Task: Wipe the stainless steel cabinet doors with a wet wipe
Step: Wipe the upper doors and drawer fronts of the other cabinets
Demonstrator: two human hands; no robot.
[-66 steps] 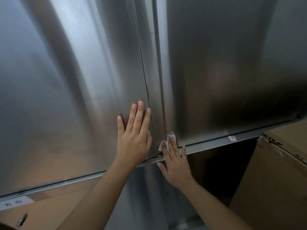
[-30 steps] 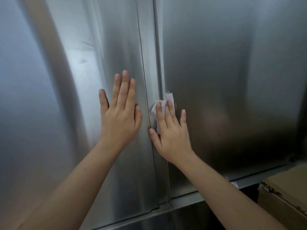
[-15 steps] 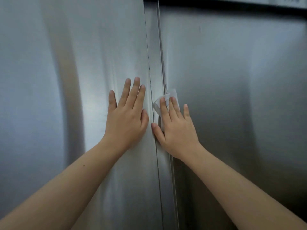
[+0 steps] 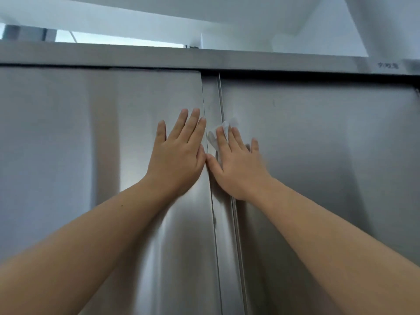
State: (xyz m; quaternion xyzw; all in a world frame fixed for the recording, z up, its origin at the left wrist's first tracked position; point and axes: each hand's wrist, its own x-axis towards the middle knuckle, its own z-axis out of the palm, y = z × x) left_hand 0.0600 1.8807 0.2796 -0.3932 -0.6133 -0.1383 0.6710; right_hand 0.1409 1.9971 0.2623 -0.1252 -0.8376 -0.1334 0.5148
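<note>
Two bare forearms are stretched up from 7 and 5 o'clock. The left hand (image 4: 178, 153) is laid flat, fingers spread, on the left cabinet door (image 4: 68, 144). Just beside it, the right hand (image 4: 236, 163) is pressed open-palmed over a white wet wipe (image 4: 223, 130) (crumpled, showing past the fingertips) at the right cabinet door (image 4: 329, 144) edge. At 12 o'clock a steel top rail (image 4: 204, 59) is seen.

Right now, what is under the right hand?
A white wet wipe, pressed flat against the right cabinet door under the right hand; only its upper edge shows, the rest is covered.
</note>
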